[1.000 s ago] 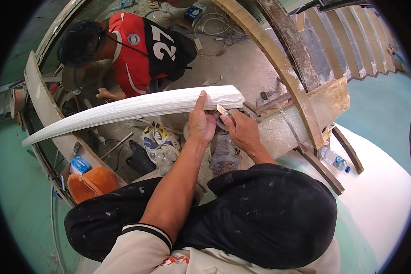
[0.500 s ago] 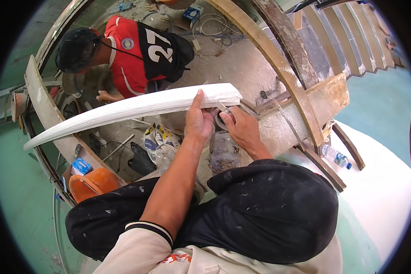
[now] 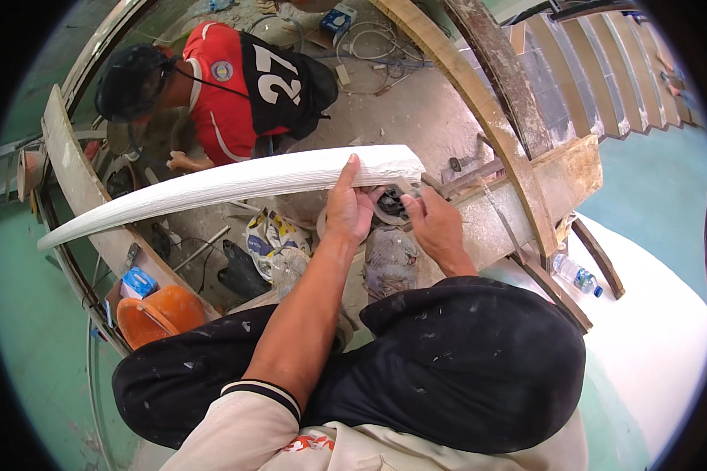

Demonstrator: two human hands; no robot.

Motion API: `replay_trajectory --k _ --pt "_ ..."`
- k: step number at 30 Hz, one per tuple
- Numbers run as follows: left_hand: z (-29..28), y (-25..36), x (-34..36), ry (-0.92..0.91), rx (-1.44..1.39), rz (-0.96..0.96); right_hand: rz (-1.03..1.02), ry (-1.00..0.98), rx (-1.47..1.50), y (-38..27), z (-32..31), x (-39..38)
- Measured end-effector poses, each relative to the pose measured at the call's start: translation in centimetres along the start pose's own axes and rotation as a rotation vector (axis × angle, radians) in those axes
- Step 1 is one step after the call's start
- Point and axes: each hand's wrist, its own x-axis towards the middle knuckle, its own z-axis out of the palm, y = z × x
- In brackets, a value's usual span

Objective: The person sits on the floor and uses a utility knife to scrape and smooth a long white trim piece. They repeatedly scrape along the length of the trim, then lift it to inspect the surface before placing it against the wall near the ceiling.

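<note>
My left hand [image 3: 349, 206] grips a long, white, tapering curved strip [image 3: 173, 183] with a grooved surface from below, near its right end; the thumb lies across its side. My right hand [image 3: 437, 228] is closed on a small flat blade [image 3: 408, 188], blurred, held at the lower edge of that right end. The strip reaches left over a weathered plank [image 3: 75, 145]. Under my hands are a dusty plastic-wrapped bundle [image 3: 389, 263] and a dark object partly hidden behind my fingers.
A co-worker [image 3: 228, 102] in red and black bends at upper left. Curved timber beams [image 3: 479, 102] and a board [image 3: 565, 169] stand right, a water bottle [image 3: 575, 275] below them. Stairs [image 3: 605, 71] are at upper right. An orange plastic container [image 3: 153, 314] and cluttered bags [image 3: 271, 243] lie left.
My right hand has shifted a little right and down with the blade, which is now blurred. The strip and my left hand have moved only slightly.
</note>
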Motion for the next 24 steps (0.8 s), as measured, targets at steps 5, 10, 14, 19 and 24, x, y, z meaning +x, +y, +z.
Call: replay_trajectory --k 5,10,14,19,24 --pt "0.3 -0.1 0.0 0.007 -0.02 0.006 -0.109 -0.077 0.015 -0.8 1.6 0.8" --pt "-0.3 0.0 0.3 -0.009 -0.029 0.018 -0.108 -0.101 -0.023 -1.2 1.8 1.3" --pt "-0.4 -0.2 -0.1 -0.011 -0.013 -0.036 -0.081 -0.006 -0.075 -0.5 1.7 0.6" --pt "0.2 -0.1 -0.2 -0.016 0.028 -0.019 0.141 0.084 -0.127 2.1 0.5 0.1" --pt "-0.7 -0.2 0.4 -0.031 -0.016 -0.05 -0.076 0.025 -0.015 0.0 1.0 0.5"
